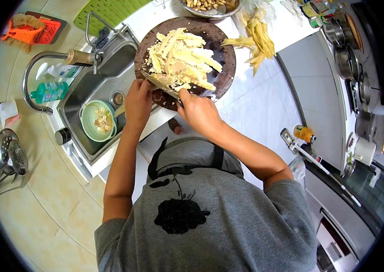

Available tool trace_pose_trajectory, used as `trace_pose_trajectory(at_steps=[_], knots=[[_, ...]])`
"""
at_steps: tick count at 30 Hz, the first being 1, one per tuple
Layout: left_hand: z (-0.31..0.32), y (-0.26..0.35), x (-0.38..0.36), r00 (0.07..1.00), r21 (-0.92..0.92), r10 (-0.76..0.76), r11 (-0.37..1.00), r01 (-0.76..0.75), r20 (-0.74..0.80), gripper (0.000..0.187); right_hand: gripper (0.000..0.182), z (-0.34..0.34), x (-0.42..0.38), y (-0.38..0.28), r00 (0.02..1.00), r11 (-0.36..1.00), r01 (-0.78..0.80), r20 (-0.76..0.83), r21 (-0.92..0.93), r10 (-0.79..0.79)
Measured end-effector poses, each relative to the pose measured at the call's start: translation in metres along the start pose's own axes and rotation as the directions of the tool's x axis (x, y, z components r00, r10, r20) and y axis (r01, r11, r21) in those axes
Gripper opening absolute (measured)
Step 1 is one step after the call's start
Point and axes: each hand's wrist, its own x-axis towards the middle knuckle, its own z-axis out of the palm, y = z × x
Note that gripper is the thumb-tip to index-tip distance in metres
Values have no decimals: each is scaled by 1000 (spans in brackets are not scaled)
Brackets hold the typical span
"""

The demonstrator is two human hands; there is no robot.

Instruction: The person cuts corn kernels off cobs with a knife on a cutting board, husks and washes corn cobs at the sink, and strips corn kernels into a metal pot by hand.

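A round dark wooden chopping board (223,81) carries a heap of pale yellow strips (178,52) with small crumbly bits among them. Across the near side of the heap lies a knife (162,85), its blade slanting from upper left to lower right. My right hand (199,113) is closed round the dark handle at the lower right end. At the other end, my left hand (138,102) has its fingers bent together against the blade's tip, by the board's left edge. The fingertips of the left hand are partly hidden.
Left of the board is a steel sink (72,97) with a green colander (93,131) holding scraps. A curved faucet (31,77) and a green bottle (49,92) stand beside it. Yellow husks (262,43) lie right of the board, near a metal bowl (210,13) of brown pieces.
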Motion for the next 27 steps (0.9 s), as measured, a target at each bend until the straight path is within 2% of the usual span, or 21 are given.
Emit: trace_pose_trajectory(at_steps=[2,5,7,10,13,15,18,21,27], knots=[[1,0,-3,1000,-55,-29,998,30,4,27,25,6,-5,3,998,999,-22,-60,36,24],[-2,5,-2,1000,-168,-2,986,-2,-20,30,25,1,-1,5,987,986,-158,-15,50,159],[-2,5,0,999,-199,24,980,-30,-29,32,24,4,1,8,991,988,-136,4,75,136],[-11,22,4,998,-254,-53,966,45,-22,35,24,15,1,16,994,989,-111,24,102,109],[-5,6,3,999,-158,-40,987,41,9,42,24,15,4,14,989,983,-140,56,117,134],[-6,1,2,998,-161,-51,986,54,27,39,24,13,5,12,982,976,-175,90,126,165],[-8,1,4,999,-209,-42,977,46,27,33,28,15,5,12,986,969,-164,18,185,163],[-9,-1,6,999,-255,-36,966,39,17,30,28,13,9,12,983,967,-184,31,176,181],[-14,4,8,996,-299,-55,952,72,65,28,25,9,8,7,995,988,-96,27,119,94]])
